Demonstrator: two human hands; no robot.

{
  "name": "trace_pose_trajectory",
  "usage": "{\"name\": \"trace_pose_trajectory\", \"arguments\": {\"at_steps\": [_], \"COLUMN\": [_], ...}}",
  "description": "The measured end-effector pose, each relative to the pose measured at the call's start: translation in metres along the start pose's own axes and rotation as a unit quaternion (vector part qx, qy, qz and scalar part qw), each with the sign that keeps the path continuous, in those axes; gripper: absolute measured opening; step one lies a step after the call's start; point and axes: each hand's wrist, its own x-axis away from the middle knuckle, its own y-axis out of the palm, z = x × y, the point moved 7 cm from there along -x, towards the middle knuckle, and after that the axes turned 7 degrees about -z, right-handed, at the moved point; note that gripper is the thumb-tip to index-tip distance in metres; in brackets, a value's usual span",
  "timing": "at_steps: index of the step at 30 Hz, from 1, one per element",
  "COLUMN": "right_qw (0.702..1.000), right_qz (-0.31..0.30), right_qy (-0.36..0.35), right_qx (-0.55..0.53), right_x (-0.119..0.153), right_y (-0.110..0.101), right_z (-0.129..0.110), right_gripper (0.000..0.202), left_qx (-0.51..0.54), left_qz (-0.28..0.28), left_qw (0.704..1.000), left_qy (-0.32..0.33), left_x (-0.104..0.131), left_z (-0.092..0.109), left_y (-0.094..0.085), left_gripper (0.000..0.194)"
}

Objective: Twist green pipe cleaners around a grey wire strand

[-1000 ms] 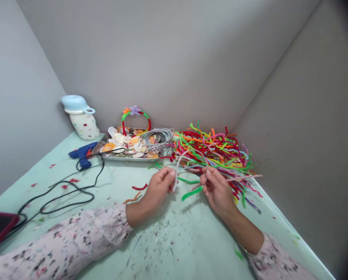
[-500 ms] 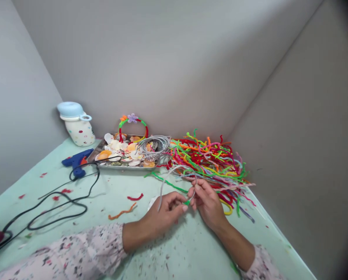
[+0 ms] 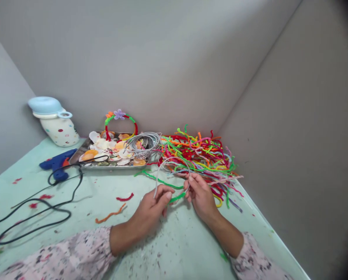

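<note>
A loop of grey wire arches up between my two hands. My right hand pinches the wire on its right side, thumb against fingers. From there a short green pipe cleaner stretches across to my left hand, whose closed thumb and fingers grip its left end. The wire's left end comes down by the knuckles of that hand; its exact end is hidden. Behind the hands, a longer green pipe cleaner lies on the table.
Many coloured pipe cleaners are heaped at the back right. A metal tray holds shells, a grey wire coil and a decorated hoop. Leftward are a blue glue gun, its black cord and a lidded bottle.
My left hand has drawn away leftward from my right, so more of the green pipe cleaner shows between them. The whole view has shifted a little, moving the scene left.
</note>
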Motion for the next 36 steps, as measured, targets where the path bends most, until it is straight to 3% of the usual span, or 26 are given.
{"name": "trace_pose_trajectory", "arguments": {"at_steps": [6,11,16,18,20,23,29,31,33,36], "right_qw": [1.0,0.997,0.998,0.999,0.995,0.976,0.952,0.938,0.91,0.836], "right_qz": [0.011,-0.002,0.041,0.015,-0.05,-0.136,-0.172,-0.168,-0.14,-0.09], "right_qy": [0.009,0.068,0.035,0.045,0.09,0.161,0.177,0.148,0.073,-0.03], "right_qx": [-0.003,-0.03,-0.033,-0.017,0.008,0.051,0.181,0.265,0.384,0.541], "right_x": [0.001,0.002,0.0,0.0,0.002,0.011,0.021,0.019,0.013,0.002], "right_y": [-0.001,0.001,-0.01,-0.007,0.003,0.021,0.03,0.025,0.015,-0.005], "right_z": [-0.003,0.002,-0.013,-0.018,-0.015,-0.002,0.01,0.003,-0.018,-0.056], "right_gripper": [0.024,0.024,0.024,0.023,0.022,0.022,0.018,0.017,0.018,0.019], "left_qx": [0.059,0.076,0.074,0.102,0.133,0.169,0.181,0.177,0.156,0.104], "left_qz": [0.124,0.173,0.213,0.22,0.227,0.218,0.205,0.209,0.212,0.222], "left_qw": [0.991,0.982,0.974,0.97,0.965,0.961,0.962,0.962,0.965,0.969], "left_qy": [0.003,0.012,0.017,0.024,0.025,0.018,0.016,0.009,0.007,0.017], "left_x": [-0.001,-0.009,-0.014,-0.014,-0.013,-0.014,-0.017,-0.018,-0.018,-0.017], "left_z": [0.001,-0.005,-0.006,-0.003,-0.002,-0.003,-0.008,-0.01,-0.009,-0.002], "left_y": [-0.023,-0.037,-0.049,-0.049,-0.05,-0.051,-0.059,-0.061,-0.062,-0.062], "left_gripper": [0.021,0.027,0.025,0.025,0.026,0.028,0.034,0.034,0.031,0.026]}}
